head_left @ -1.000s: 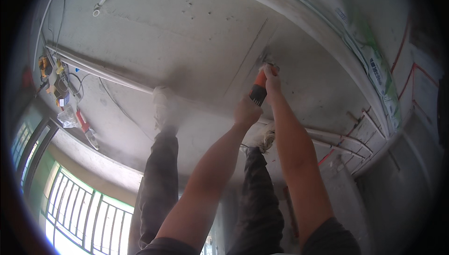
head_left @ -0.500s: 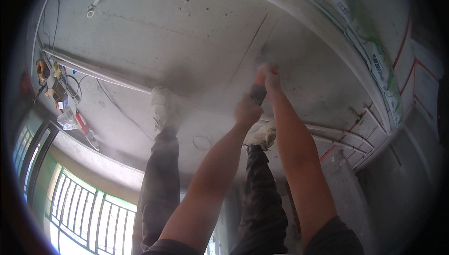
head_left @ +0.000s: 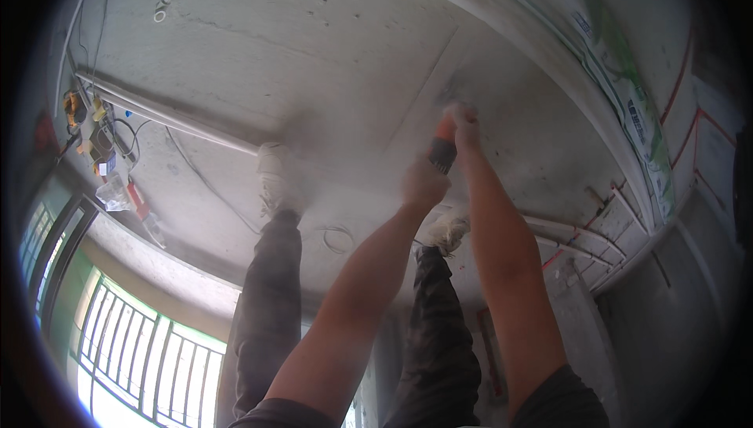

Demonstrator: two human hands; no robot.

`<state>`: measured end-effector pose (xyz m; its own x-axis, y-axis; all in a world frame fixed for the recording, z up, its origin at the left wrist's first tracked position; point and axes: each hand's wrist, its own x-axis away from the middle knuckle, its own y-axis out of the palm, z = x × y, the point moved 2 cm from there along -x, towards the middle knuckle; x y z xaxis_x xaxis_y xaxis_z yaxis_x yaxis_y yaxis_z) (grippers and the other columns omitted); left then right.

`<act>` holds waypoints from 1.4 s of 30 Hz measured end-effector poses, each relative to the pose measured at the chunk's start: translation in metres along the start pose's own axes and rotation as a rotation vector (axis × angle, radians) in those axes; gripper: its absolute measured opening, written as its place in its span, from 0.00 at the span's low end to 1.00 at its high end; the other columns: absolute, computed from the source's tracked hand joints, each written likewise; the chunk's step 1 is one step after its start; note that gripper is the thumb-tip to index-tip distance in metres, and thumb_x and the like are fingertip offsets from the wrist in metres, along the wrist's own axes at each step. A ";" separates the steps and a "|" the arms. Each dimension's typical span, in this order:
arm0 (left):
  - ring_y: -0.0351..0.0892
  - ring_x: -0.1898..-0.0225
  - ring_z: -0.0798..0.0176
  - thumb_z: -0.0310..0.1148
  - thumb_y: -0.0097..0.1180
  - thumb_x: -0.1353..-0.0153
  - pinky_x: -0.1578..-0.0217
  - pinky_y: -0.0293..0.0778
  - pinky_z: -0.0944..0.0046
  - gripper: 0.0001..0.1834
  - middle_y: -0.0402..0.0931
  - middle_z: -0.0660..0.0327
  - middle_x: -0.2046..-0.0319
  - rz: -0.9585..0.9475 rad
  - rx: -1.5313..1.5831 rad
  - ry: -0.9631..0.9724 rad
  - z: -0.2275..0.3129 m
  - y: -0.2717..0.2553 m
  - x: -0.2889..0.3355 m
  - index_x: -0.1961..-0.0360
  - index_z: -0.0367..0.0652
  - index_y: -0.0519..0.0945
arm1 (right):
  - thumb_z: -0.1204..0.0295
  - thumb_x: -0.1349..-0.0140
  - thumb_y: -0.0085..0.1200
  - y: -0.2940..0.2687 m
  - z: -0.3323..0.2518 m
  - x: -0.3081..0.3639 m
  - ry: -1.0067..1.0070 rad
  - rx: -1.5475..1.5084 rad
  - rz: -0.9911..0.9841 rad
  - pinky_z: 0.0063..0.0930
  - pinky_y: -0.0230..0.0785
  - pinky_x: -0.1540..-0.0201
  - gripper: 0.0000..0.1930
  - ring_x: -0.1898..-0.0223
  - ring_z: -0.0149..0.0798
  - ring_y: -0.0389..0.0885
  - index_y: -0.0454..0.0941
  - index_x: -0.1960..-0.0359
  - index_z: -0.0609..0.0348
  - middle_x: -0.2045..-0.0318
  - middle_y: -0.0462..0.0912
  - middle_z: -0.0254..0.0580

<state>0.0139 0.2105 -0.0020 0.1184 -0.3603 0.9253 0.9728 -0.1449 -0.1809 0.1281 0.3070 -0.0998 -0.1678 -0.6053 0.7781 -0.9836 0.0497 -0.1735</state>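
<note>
An orange and black angle grinder [head_left: 444, 145] is in both my hands, its front end down at the concrete floor [head_left: 329, 75]. My left hand [head_left: 424, 185] is closed round the black rear part of its body. Further forward, my right hand [head_left: 464, 120] grips near the orange front. Pale dust blurs the grinder's head, so its disc cannot be made out. A straight cut line [head_left: 423, 87] runs along the floor by the tool, beside a second faint line.
My shoes stand either side below the tool. White pipes [head_left: 169, 118] lie at left, near assorted tools [head_left: 102, 142] and a cable [head_left: 196, 173]. A pale conduit [head_left: 541, 43] and plastic wrapping [head_left: 635, 106] curve along the right. More pipes [head_left: 576, 232] lie lower right; a railing [head_left: 149, 349] is lower left.
Both hands and the grinder appear slightly further right in the picture. The camera view has shifted a little. The grip on the tool is the same, and dust still hangs around it.
</note>
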 end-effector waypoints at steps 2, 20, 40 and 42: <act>0.86 0.40 0.32 0.32 0.70 0.48 0.39 0.81 0.40 0.37 0.87 0.36 0.46 -0.011 0.000 -0.014 0.001 0.001 -0.003 0.34 0.37 0.77 | 0.53 0.25 0.67 -0.001 -0.001 -0.001 0.029 -0.002 0.009 0.35 0.78 0.59 0.17 0.63 0.33 0.84 0.85 0.58 0.55 0.63 0.85 0.31; 0.87 0.41 0.31 0.32 0.66 0.42 0.41 0.81 0.39 0.30 0.87 0.36 0.47 0.022 0.019 -0.019 0.019 0.002 -0.008 0.38 0.35 0.77 | 0.48 0.26 0.67 -0.008 -0.008 -0.021 0.246 0.062 0.010 0.39 0.80 0.49 0.32 0.52 0.38 0.83 0.71 0.35 0.59 0.49 0.81 0.39; 0.89 0.43 0.35 0.34 0.73 0.47 0.42 0.84 0.40 0.32 0.89 0.41 0.49 0.005 -0.062 -0.073 0.025 -0.006 -0.009 0.40 0.40 0.78 | 0.43 0.24 0.63 -0.002 -0.013 -0.022 0.271 0.075 0.031 0.47 0.82 0.40 0.44 0.40 0.47 0.82 0.58 0.22 0.60 0.35 0.77 0.50; 0.89 0.43 0.35 0.34 0.73 0.48 0.42 0.83 0.39 0.32 0.89 0.41 0.49 -0.001 -0.063 -0.077 0.024 -0.007 -0.010 0.41 0.40 0.78 | 0.43 0.24 0.63 0.000 -0.015 -0.019 0.283 0.089 0.048 0.47 0.82 0.40 0.44 0.41 0.47 0.83 0.58 0.22 0.60 0.36 0.77 0.50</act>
<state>0.0108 0.2373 -0.0016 0.1350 -0.2886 0.9479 0.9586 -0.2041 -0.1987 0.1306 0.3304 -0.1059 -0.2386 -0.3581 0.9027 -0.9663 -0.0046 -0.2573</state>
